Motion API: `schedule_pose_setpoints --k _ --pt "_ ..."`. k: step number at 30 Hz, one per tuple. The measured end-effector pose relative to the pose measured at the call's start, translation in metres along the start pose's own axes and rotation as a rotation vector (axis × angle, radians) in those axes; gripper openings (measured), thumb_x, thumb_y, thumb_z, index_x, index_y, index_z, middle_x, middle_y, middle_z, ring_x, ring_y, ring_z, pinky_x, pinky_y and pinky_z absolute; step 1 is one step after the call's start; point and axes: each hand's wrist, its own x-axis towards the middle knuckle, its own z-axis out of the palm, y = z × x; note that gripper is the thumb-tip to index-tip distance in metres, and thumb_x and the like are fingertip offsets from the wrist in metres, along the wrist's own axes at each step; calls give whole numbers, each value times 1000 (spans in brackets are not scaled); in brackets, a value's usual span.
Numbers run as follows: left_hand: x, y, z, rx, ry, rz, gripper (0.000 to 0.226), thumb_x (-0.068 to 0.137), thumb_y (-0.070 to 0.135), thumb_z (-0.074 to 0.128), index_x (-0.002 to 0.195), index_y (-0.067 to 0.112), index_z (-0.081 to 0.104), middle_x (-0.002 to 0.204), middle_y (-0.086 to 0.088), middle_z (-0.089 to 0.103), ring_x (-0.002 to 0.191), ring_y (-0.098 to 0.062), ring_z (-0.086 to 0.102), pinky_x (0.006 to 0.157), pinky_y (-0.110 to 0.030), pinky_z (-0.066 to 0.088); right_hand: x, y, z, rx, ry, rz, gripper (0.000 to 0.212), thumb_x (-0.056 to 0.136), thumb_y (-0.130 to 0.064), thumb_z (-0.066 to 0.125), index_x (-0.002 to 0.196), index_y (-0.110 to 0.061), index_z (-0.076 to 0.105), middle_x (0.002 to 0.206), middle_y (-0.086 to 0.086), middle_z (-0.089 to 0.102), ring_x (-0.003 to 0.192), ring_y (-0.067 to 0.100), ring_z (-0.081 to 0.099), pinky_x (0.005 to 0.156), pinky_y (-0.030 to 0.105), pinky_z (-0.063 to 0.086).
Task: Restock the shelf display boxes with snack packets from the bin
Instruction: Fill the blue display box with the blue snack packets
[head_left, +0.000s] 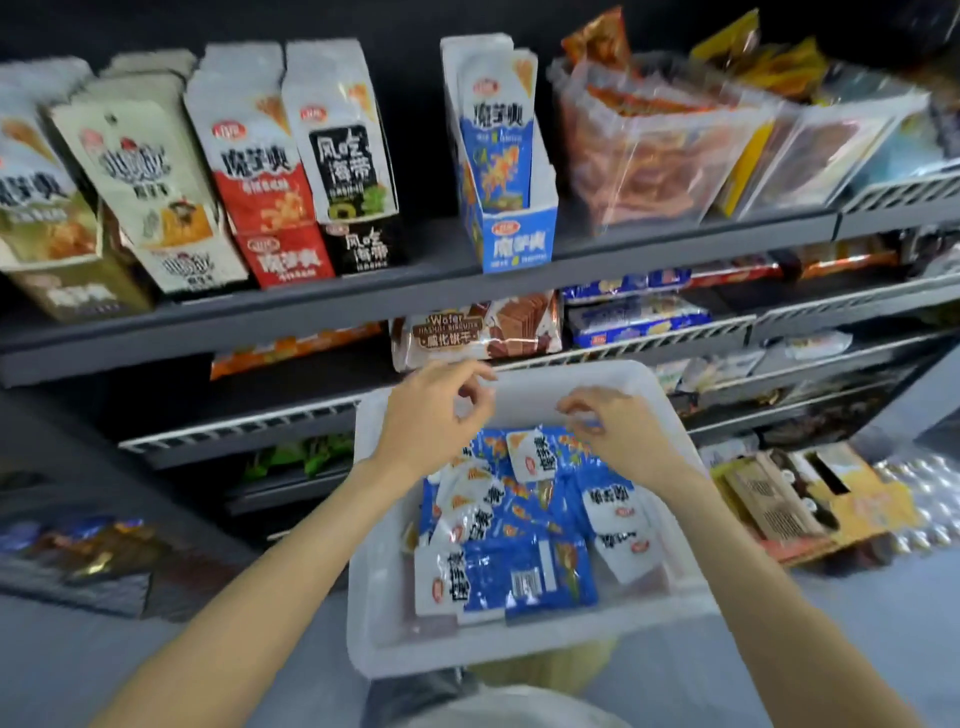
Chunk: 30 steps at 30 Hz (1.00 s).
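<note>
A white plastic bin (524, 654) sits in front of me, holding several blue-and-white snack packets (524, 566). Both of my hands hover over its far end. My left hand (434, 413) has loosely curled fingers and holds nothing. My right hand (613, 426) reaches down with its fingertips at the top of the packet pile; whether it pinches a packet is unclear. On the shelf above stands a blue display box (511, 228) with matching blue-and-white packets upright in it.
Left of the blue box stand black (363, 244), red (283, 254) and beige display boxes. Clear bins of snacks (654, 156) fill the shelf's right side. Wafer packs (475, 330) lie on the lower shelf just beyond the bin. Cardboard boxes (810, 499) sit low at right.
</note>
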Motion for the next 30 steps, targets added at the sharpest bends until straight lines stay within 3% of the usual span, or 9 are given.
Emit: schedule_pose_setpoints --k 4,6,8,11,14,17,21,24,30 --pt "-30 -21 31 232 -506 -193 46 90 36 59 133 23 49 130 6 54 122 -13 44 100 -29 35 0 31 33 -346 -192 112 47 92 -13 53 138 -19 42 138 6 46 127 25 42 100 35 40" --pt "-40 -25 44 278 -669 -158 61 87 39 62 141 22 39 141 1 43 130 -16 35 106 -30 29 3 37 42 -427 -271 108 56 92 -17 54 144 -21 33 144 4 38 133 24 35 103 35 36" --pt "-49 -28 54 317 -759 -81 70 84 43 65 143 23 34 141 2 40 130 -15 32 106 -29 28 8 39 48 -340 -323 110 54 95 -23 54 144 -18 32 147 5 35 135 23 33 106 31 29" --pt "-55 -30 62 357 -808 -67 78 79 48 68 144 25 32 139 3 37 128 -15 32 101 -30 34 15 39 52 -227 -354 141 50 98 -25 47 144 -14 31 149 8 34 135 25 33 107 32 27" --pt "-55 -30 61 340 -771 -86 81 74 48 72 143 26 34 135 1 35 126 -17 32 100 -32 40 20 41 55 -411 -424 127 62 94 -35 54 146 -16 25 148 8 33 135 28 31 108 39 31" --pt "-59 -30 58 345 -719 15 68 76 44 72 134 25 43 131 2 38 122 -16 36 98 -29 39 20 38 58 -631 -418 114 67 89 -45 58 140 -13 29 141 11 41 128 31 39 104 43 35" --pt "-69 -32 57 341 -875 34 67 76 43 73 133 24 45 133 5 41 123 -15 37 97 -29 39 13 43 60 -779 -404 26 60 92 -52 47 136 -13 34 136 8 44 128 28 38 107 41 28" --pt "-71 -30 59 300 -913 -58 67 76 35 76 132 21 43 134 2 41 117 -18 45 90 -30 44 10 49 52 -732 -484 -92 56 91 -43 52 140 -23 34 135 5 44 130 24 34 112 40 21" --pt "-65 -26 60 370 -930 -43 51 75 36 76 116 17 52 121 -1 52 110 -18 46 83 -28 41 5 44 36 -911 -496 -100 61 86 -50 59 138 -26 38 129 6 46 120 25 38 98 33 33"
